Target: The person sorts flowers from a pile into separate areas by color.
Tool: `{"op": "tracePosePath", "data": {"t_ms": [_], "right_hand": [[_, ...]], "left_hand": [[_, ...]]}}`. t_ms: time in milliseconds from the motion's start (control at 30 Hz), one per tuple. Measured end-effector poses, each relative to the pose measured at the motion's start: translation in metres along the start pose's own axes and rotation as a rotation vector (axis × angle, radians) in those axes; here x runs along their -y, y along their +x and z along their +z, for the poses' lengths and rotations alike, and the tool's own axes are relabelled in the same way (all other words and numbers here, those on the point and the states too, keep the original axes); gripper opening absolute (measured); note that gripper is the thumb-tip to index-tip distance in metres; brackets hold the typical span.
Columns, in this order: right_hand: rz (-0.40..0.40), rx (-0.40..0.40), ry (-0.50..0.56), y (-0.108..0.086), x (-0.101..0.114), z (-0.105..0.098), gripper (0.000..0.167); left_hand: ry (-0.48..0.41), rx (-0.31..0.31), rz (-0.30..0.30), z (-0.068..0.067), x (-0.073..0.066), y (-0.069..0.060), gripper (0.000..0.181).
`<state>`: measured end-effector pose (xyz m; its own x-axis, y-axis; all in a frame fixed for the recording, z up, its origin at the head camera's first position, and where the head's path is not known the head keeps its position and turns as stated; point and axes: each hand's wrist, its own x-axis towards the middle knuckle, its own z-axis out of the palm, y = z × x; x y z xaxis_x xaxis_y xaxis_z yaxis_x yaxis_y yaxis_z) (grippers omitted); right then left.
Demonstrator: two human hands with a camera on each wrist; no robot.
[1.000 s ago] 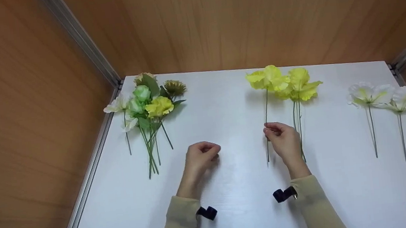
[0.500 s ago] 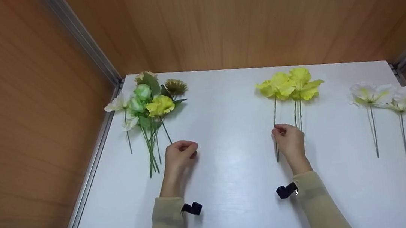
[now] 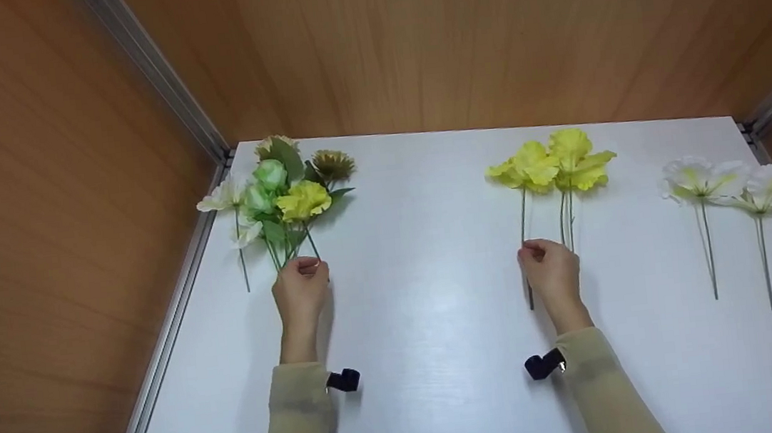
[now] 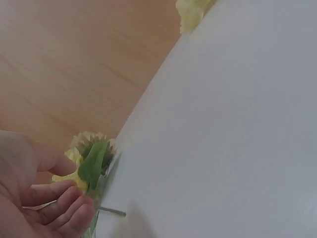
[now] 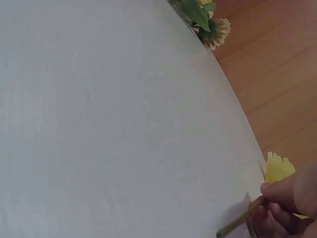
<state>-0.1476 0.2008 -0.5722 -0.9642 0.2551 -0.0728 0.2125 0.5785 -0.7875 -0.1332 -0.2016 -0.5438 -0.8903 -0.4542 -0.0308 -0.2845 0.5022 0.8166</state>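
Note:
In the head view my left hand is over the stems of the left bunch, its fingertips beside the stem of a yellow flower. The left wrist view has a gap between thumb and loosely bent fingers, with a stem end showing past them. Light green roses, brownish flowers and white flowers lie in that bunch. Pinched between thumb and fingers of my right hand is the stem of a yellow flower; its lower end shows in the right wrist view.
More yellow flowers lie right beside the held one. Farther right are white flowers on long stems. Wooden panels stand behind and at the sides of the white table.
My left hand has moved left from mid-table to the left bunch's stems. My right hand has shifted slightly right, bringing its yellow flower closer against the other yellow ones.

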Motion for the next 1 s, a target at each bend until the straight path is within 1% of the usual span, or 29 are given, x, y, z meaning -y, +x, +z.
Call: {"op": "tracePosePath", "data": {"t_ms": [67, 167, 267, 400, 500, 700, 833, 1000], "right_hand": [[-0.007, -0.007, 0.001, 0.000, 0.000, 0.000, 0.026], [-0.023, -0.018, 0.004, 0.000, -0.001, 0.000, 0.026], [-0.027, -0.027, 0.001, 0.000, 0.000, -0.001, 0.026], [-0.017, -0.020, -0.012, 0.000, 0.001, -0.003, 0.028], [-0.003, -0.015, -0.013, -0.001, 0.002, -0.005, 0.028], [-0.006, -0.019, -0.008, -0.001, 0.002, -0.006, 0.026], [-0.015, -0.012, -0.011, -0.002, 0.001, -0.007, 0.024], [-0.019, 0.006, -0.013, -0.002, 0.000, -0.006, 0.023]], "left_hand": [[0.053, -0.050, 0.026, -0.004, 0.004, 0.006, 0.025], [0.132, -0.103, 0.059, -0.010, 0.009, 0.013, 0.028], [0.203, -0.137, 0.085, -0.013, 0.014, 0.019, 0.029], [0.259, -0.160, 0.117, -0.014, 0.023, 0.023, 0.026], [0.270, -0.160, 0.118, -0.015, 0.030, 0.024, 0.025], [0.295, -0.134, 0.073, -0.018, 0.038, 0.024, 0.019], [0.291, -0.108, 0.061, -0.022, 0.038, 0.021, 0.012], [0.312, -0.091, 0.045, -0.030, 0.032, 0.018, 0.021]]}}
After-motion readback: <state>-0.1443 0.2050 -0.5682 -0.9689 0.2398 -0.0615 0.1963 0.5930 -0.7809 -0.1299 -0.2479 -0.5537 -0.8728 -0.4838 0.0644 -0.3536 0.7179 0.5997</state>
